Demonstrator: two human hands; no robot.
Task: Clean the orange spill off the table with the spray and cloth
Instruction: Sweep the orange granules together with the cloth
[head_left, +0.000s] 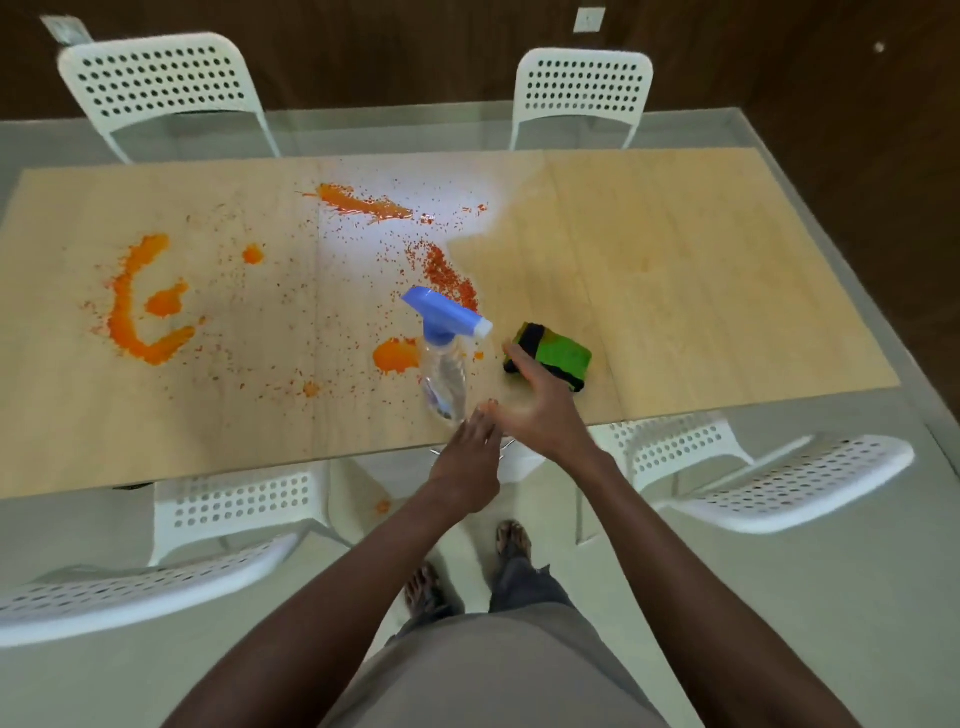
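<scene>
Orange spill (140, 312) lies in thick patches and fine splatter across the left and middle of the wooden table top (675, 260), with a blob near the bottle. A clear spray bottle (444, 374) with a blue trigger head stands near the front edge. A folded green and black cloth (558, 356) lies just right of it. My left hand (467, 457) reaches forward with straight fingers, its tips close to the bottle's base. My right hand (530, 400) is spread open, fingertips touching the cloth's near left edge. Neither hand holds anything.
The wooden top lies on a glass table (810, 135). Two white perforated chairs (161, 83) stand at the far side, and more white chairs (779, 478) are tucked under the near edge beside my legs. An orange drop (383, 505) shows below the glass.
</scene>
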